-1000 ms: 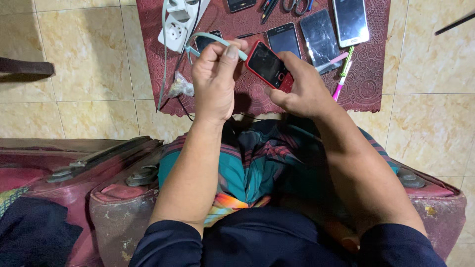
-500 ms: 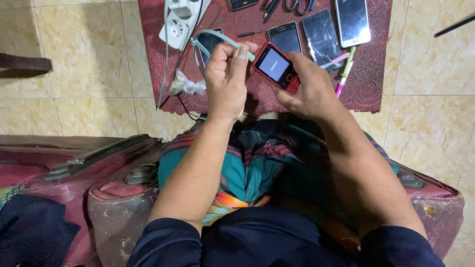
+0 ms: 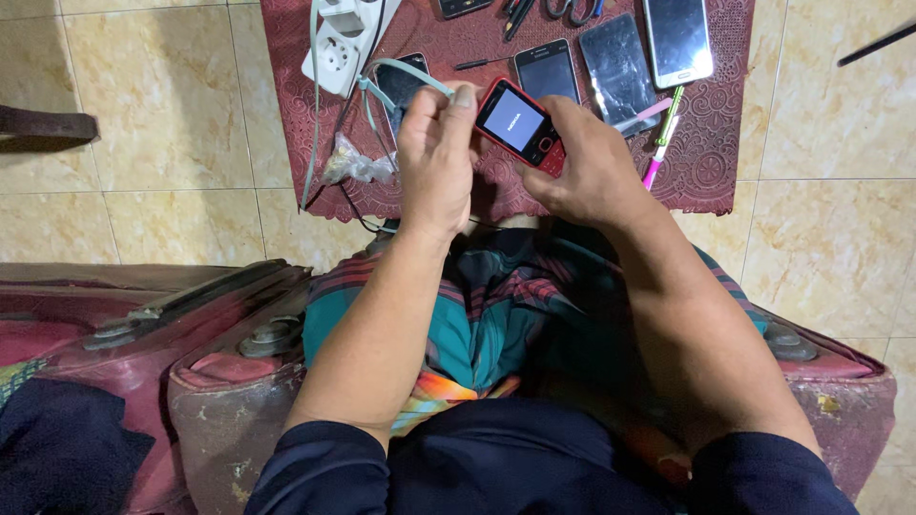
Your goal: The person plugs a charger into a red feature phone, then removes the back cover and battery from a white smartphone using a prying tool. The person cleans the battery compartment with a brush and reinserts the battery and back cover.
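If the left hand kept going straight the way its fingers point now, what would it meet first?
The left hand, pinching a pale cable, points up-frame toward the red mat. First in that line looks to be the dark phone lying beside the white power strip, though the hand's height above the mat is unclear.

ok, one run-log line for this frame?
left hand: pinching pale cable | right hand: holding red phone, screen lit | behind: phones on red mat
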